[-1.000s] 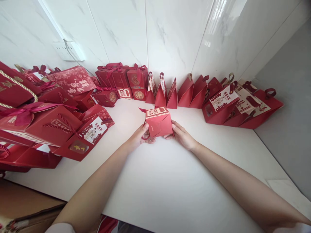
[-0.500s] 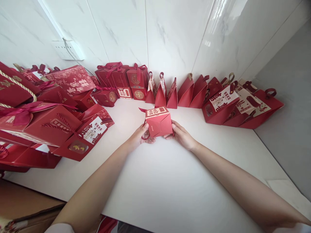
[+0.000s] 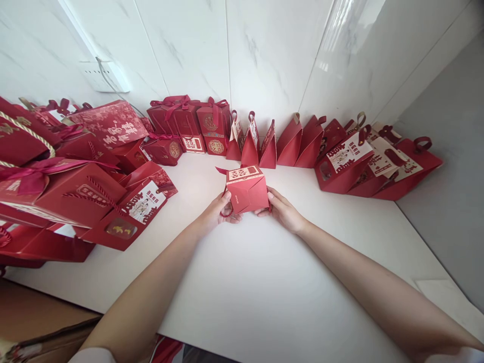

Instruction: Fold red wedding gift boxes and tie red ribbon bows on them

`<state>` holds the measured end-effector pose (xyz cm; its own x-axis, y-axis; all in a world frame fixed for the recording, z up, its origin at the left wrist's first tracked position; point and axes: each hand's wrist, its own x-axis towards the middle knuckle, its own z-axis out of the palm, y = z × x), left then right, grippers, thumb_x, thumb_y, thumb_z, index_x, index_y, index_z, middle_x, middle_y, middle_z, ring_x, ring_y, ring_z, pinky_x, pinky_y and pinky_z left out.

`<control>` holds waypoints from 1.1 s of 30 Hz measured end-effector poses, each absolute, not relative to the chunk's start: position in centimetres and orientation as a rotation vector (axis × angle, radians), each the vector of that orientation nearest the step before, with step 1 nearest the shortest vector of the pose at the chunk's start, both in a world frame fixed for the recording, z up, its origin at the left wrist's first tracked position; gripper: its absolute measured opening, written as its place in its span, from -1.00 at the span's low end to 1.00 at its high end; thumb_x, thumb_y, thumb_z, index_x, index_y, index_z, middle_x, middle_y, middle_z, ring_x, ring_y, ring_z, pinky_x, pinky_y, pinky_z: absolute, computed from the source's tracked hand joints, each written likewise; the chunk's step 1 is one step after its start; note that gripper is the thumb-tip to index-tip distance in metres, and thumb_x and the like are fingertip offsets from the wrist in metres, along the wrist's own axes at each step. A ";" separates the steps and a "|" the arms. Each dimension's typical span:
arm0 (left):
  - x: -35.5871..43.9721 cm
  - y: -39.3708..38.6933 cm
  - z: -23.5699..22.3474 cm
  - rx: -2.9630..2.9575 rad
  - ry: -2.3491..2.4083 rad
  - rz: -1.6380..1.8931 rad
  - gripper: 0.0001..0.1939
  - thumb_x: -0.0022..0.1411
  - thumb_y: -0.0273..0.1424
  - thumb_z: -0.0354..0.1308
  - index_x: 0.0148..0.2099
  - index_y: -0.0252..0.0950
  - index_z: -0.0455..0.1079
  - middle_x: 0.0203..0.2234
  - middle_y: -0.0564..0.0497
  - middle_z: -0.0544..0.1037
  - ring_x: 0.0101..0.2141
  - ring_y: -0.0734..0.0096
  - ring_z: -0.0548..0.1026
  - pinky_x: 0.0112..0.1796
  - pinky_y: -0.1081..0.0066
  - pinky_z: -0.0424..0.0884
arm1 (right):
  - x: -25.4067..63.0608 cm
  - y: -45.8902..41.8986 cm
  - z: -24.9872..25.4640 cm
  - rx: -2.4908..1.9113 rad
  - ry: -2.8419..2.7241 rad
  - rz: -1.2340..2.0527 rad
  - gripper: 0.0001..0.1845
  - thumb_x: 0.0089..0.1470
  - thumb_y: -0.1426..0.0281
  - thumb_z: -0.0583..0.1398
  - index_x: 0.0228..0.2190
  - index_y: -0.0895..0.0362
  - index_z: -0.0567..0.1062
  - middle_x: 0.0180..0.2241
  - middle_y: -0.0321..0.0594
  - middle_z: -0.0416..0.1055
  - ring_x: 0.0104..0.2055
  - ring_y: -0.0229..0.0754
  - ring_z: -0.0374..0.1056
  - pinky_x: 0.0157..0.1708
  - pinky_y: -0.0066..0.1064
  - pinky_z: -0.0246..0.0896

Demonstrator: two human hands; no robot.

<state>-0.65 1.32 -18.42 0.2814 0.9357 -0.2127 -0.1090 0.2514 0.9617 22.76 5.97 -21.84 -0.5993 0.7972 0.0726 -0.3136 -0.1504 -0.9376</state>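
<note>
A small red gift box (image 3: 248, 195) is held between my two hands over the white table, its folded bottom flaps turned toward me. A cream panel with red lettering shows on its upper side, and a bit of red ribbon sticks out at its left. My left hand (image 3: 221, 209) grips the left side, thumb on the edge and fingers beneath. A twisted red cord (image 3: 227, 214) hangs by those fingers. On the right side, my right hand (image 3: 282, 209) closes round the box, with fingertips under it. The box's far side is hidden.
Red gift boxes with ribbons (image 3: 185, 123) and several peaked boxes (image 3: 251, 143) line the tiled wall. More loop-topped boxes (image 3: 344, 161) stand at the right. At the left, gift boxes are piled high (image 3: 64, 194). A cardboard box (image 3: 45, 312) sits below the table's front left edge.
</note>
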 end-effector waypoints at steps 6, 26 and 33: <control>-0.6 1.2 -18.2 1.041 1.002 0.914 -0.16 0.05 0.25 0.10 0.14 -0.30 0.23 -0.34 -0.13 0.58 -0.37 0.28 0.54 -0.28 0.26 0.49 | 22.8 5.8 -21.7 -0.591 -1.344 1.841 -0.25 0.21 -0.03 0.21 0.23 0.09 0.12 -0.13 -0.12 0.46 -0.17 -0.09 0.47 -0.19 -0.26 0.45; -0.5 1.2 -18.3 0.981 0.971 0.930 -0.19 0.16 0.28 -0.09 0.09 -0.31 0.34 -0.37 -0.12 0.58 -0.36 0.25 0.56 -0.28 0.25 0.51 | 22.9 5.8 -21.8 -0.556 -1.346 1.842 -0.23 0.24 0.03 0.21 0.27 0.05 0.01 -0.16 -0.16 0.46 -0.17 -0.09 0.47 -0.16 -0.24 0.43; -0.7 1.2 -18.4 0.978 0.894 0.978 -0.16 0.13 0.30 -0.10 0.12 -0.30 0.31 -0.30 -0.12 0.55 -0.33 0.15 0.58 -0.31 0.21 0.52 | 23.2 5.7 -21.5 -0.479 -1.464 1.798 -0.09 0.24 0.12 0.23 0.35 -0.13 -0.21 -0.08 -0.20 0.41 -0.15 -0.13 0.44 -0.12 -0.24 0.40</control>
<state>-0.71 1.19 -18.45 0.3032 0.9391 -0.1621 -0.2451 0.2412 0.9390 23.16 5.67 -21.54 -0.6448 0.7455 0.1689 -0.3163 -0.0591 -0.9468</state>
